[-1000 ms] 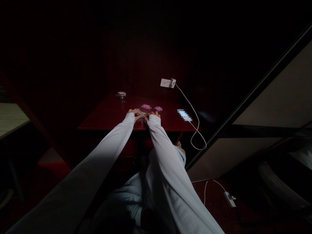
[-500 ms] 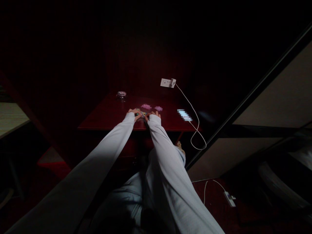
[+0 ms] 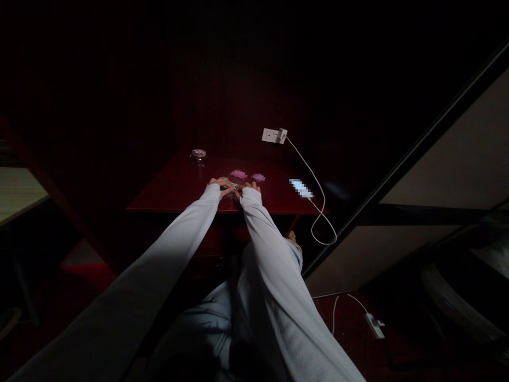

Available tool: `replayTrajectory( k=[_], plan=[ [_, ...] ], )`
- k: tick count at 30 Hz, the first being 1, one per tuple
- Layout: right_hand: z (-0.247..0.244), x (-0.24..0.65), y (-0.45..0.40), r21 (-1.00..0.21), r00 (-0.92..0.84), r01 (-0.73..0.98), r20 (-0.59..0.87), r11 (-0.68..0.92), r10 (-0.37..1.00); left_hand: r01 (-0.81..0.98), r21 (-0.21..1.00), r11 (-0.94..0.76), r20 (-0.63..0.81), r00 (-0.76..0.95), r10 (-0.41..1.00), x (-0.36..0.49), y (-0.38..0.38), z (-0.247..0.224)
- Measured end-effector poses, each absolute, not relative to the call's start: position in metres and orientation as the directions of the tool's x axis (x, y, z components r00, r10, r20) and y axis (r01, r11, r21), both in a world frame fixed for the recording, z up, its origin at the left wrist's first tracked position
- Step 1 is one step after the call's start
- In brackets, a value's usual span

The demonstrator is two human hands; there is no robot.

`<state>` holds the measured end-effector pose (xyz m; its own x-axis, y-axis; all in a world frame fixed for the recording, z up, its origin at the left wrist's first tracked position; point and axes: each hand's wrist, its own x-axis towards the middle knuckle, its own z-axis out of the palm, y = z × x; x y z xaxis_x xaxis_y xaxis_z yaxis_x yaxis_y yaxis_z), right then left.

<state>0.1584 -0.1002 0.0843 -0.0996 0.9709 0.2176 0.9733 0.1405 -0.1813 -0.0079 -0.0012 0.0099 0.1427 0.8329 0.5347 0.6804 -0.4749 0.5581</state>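
Near the bench's [image 3: 167, 197] front edge, a multicoloured heap of small pieces [image 3: 234, 185] lies between left hand [image 3: 221, 186] and right hand [image 3: 250, 188], each grip too dim to tell pinching from spread; probably light and loose, it suits fingertip holds at its margin.

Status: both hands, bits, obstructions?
Left hand and right hand at multicoloured bits, grip unclear. Fingers partly hide bits. Pink pile, lilac pile just beyond.

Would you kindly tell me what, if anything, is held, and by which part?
I cannot tell: the left hand and right hand are at a colourful cluster; any grip is unclear.
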Motion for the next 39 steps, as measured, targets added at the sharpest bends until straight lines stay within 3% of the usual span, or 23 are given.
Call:
replayTrajectory(
  k=[4, 39],
  plan=[
    [0.0873, 0.1612, -0.1024, -0.175, -0.110, 0.973, 0.222, 0.150, 0.969, 0.661, 0.627, -0.411, 0.522, 0.035, 0.852, -0.0040, -0.0047, 0.0101],
    [0.0857, 0.1602, -0.1022, -0.192, -0.086, 0.972, 0.229, 0.132, 0.970, 0.674, 0.626, -0.392, 0.511, 0.025, 0.859, -0.0008, -0.0074, 0.0141]
  ],
)
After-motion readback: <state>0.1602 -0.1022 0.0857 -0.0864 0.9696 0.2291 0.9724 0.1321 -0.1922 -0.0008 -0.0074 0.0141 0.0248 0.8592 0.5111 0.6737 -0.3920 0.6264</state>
